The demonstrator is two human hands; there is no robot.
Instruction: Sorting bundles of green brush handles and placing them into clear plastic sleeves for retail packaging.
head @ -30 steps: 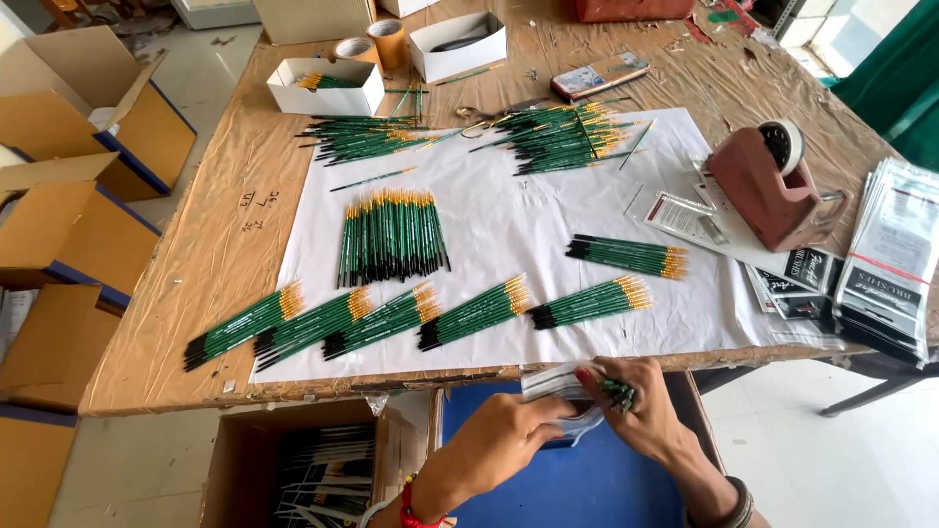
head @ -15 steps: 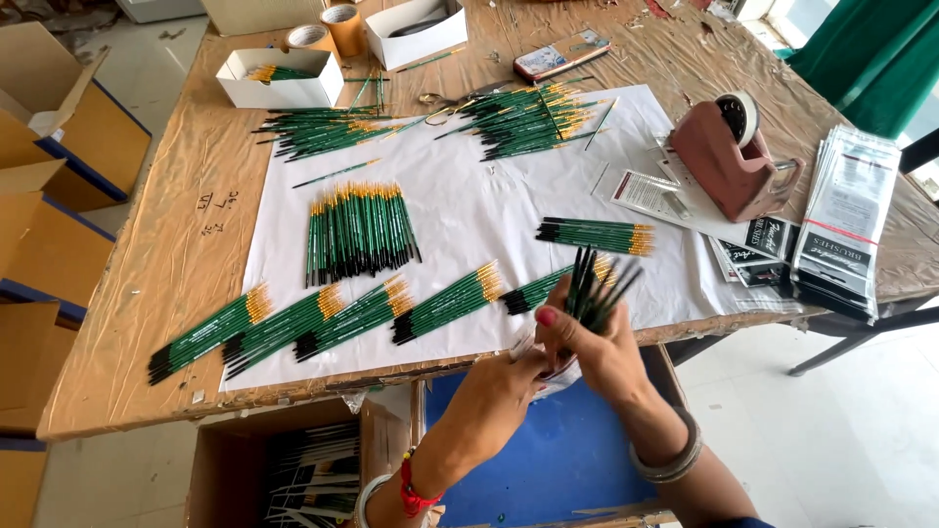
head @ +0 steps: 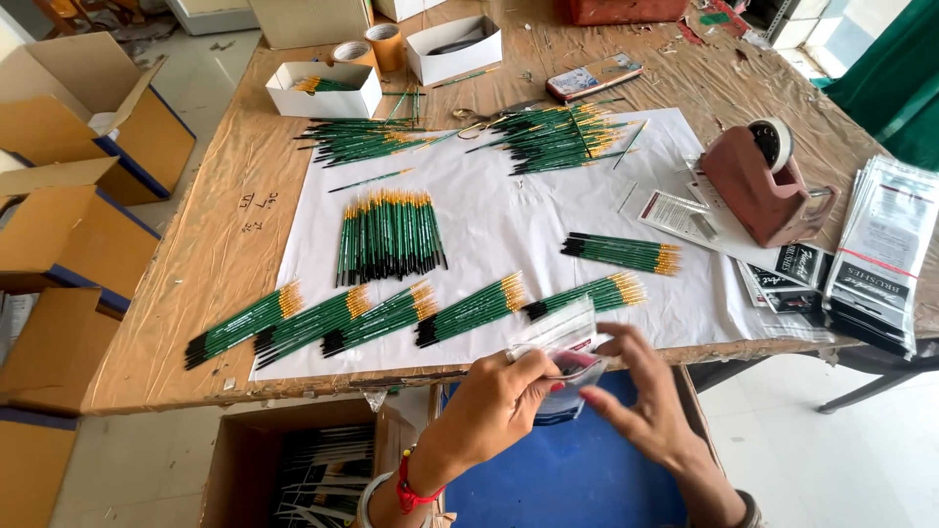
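Note:
My left hand (head: 499, 399) and my right hand (head: 648, 396) hold a small clear plastic pouch (head: 565, 337) between them at the table's near edge. My left thumb and fingers pinch its lower part, and my right fingers spread around its right side. Something dark shows at the bottom of the pouch; I cannot tell what it is. Just beyond the pouch, several bundles of green-handled paintbrushes (head: 469, 309) lie in a row on a white paper sheet (head: 509, 215). A wider bundle (head: 389, 237) lies behind them. Loose brush piles (head: 562, 137) lie at the far side.
A reddish tape dispenser (head: 763, 186) and a stack of printed packets (head: 880, 264) sit at the right. White boxes (head: 328, 88), tape rolls (head: 386, 44), scissors (head: 479, 122) and a phone (head: 592, 76) are at the back. Cardboard boxes (head: 59, 225) stand at the left, and another (head: 293, 469) is below the table.
The fan of brushes that stood up from my hands half a second ago is gone from view. The clear pouch is now raised between both hands.

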